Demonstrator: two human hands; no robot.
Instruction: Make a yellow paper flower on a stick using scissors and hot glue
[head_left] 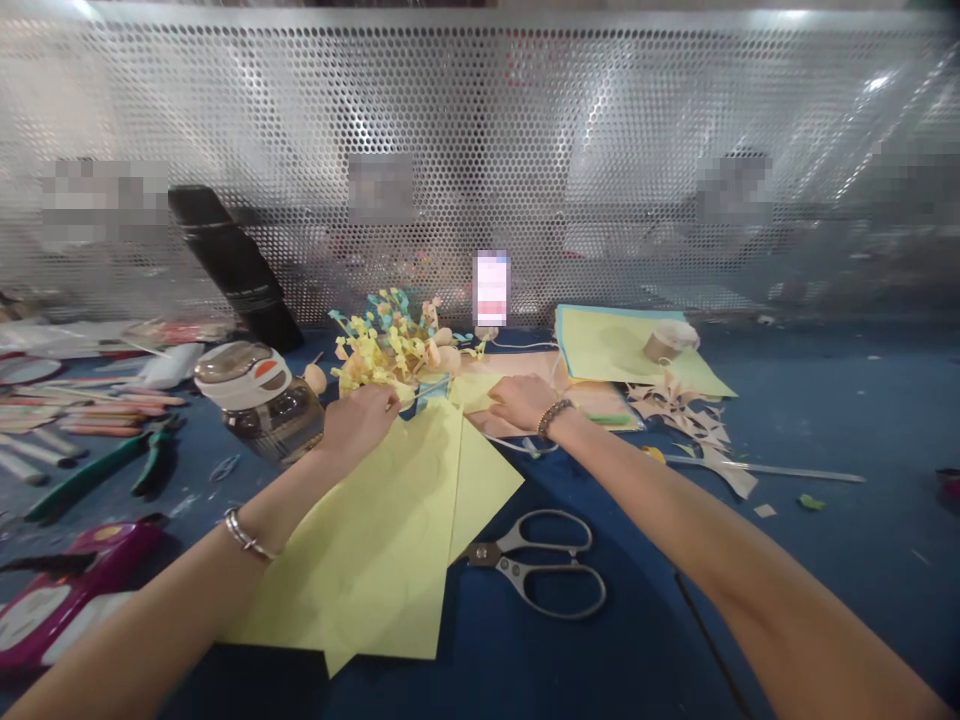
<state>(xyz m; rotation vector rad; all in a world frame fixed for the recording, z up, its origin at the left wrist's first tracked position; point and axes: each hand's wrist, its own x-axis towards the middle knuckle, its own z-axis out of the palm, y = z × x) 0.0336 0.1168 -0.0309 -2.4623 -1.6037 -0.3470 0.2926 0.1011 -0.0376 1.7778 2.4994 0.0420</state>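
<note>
My left hand (364, 415) is closed, with thumb and finger pinched together just beyond the top edge of the large pale yellow paper sheets (382, 540). What sits in that pinch is too small to make out. My right hand (525, 402) is also closed, its fingertips on the right side of a small yellow paper piece (474, 392). Between the hands is a small light-blue piece (433, 390). Yellow, blue and peach paper flowers (390, 340) stand just behind my left hand. Scissors (536, 563) lie with their blades partly hidden under the yellow sheets.
A brown-tinted jar (266, 400), green-handled pliers (94, 478) and a magenta glue gun (86, 580) are at left. A phone (492, 288) leans on the perforated metal screen (480, 130). At right, a tape roll (670, 340) rests on paper sheets (615, 340), near paper scraps (686, 415).
</note>
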